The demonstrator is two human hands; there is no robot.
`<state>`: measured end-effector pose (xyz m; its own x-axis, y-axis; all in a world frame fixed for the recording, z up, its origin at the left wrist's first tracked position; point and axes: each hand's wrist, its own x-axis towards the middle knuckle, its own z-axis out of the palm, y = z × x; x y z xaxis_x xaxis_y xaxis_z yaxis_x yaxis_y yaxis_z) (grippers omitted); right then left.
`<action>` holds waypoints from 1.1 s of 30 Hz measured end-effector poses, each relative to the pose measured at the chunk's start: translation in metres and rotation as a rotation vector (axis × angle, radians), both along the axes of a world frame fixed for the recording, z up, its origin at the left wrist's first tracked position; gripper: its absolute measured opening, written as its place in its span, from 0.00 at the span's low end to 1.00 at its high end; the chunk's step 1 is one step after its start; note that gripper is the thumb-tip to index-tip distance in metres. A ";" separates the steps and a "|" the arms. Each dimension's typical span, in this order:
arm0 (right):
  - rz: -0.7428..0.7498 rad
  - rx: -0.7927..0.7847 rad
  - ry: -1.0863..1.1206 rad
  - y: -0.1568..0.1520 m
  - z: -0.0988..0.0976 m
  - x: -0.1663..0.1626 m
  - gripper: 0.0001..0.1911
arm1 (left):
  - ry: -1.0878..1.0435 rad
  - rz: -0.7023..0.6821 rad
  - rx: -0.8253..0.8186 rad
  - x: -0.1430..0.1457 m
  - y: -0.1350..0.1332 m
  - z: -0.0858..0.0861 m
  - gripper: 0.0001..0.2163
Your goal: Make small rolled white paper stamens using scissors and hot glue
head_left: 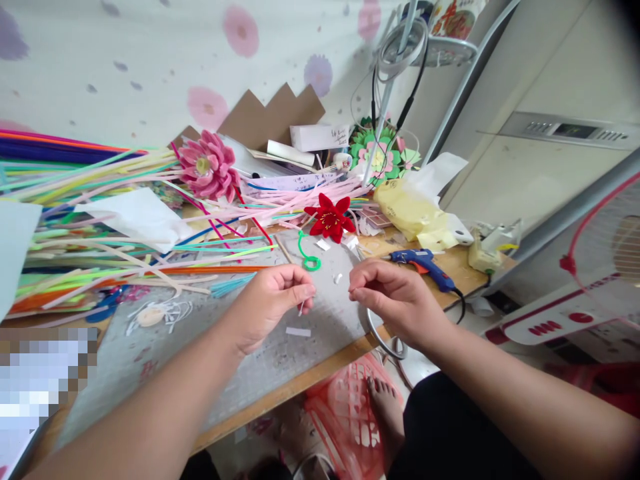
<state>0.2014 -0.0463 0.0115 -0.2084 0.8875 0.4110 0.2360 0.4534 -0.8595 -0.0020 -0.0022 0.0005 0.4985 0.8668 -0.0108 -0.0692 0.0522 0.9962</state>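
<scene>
Thumb and fingers of the left hand (285,293) are pinched on a thin white sliver (301,309), held over the grey mat (240,387) on the wood-edged surface (280,397). The right hand (395,297) is held apart from it, fingertips pressed together; whether anything's caught between them can't be told. A white strip (299,331) is left lying flat just below the left hand.

Handling-wise, the sliver would be guessed at next to no weight, paper-thin and easily creased, so it's probably best gripped lightly at one end with fingertips. Can't be told whether it's sticky.

Farther back, a curled green stem (303,252) is laid between the hands and a fuzzy red flower (330,220), and a blue glue gun (423,261) is parked off to the right. Behind all that, a pink flower (207,167) can be seen, then a floral-print wall (150,67).
</scene>
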 end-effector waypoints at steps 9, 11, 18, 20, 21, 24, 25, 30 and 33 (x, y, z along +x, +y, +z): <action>0.043 -0.108 0.220 -0.002 -0.005 0.008 0.09 | 0.012 0.021 0.024 -0.002 0.003 -0.001 0.05; 0.030 -0.150 0.284 -0.002 -0.006 0.008 0.09 | 0.004 0.021 0.027 -0.002 0.004 -0.001 0.05; -0.012 -0.326 0.415 -0.002 -0.005 0.005 0.04 | 0.003 0.013 0.038 -0.003 0.005 -0.002 0.05; -0.004 -0.334 0.402 -0.002 -0.006 0.004 0.07 | 0.012 0.011 0.043 -0.003 0.005 -0.002 0.05; 0.003 -0.337 0.389 -0.002 -0.006 0.004 0.08 | 0.017 0.010 0.049 -0.003 0.005 -0.002 0.05; 0.025 -0.340 0.328 -0.002 -0.007 0.006 0.09 | 0.042 0.014 0.069 -0.004 0.006 -0.002 0.04; 0.032 -0.335 0.302 -0.002 -0.006 0.006 0.09 | 0.047 0.011 0.073 -0.005 0.006 -0.002 0.04; 0.189 -0.298 -0.109 -0.007 0.001 0.011 0.17 | 0.063 0.009 0.086 -0.005 0.007 -0.002 0.05; 0.398 -0.204 -0.539 -0.009 0.000 0.008 0.15 | 0.070 0.034 0.099 -0.004 0.007 -0.003 0.03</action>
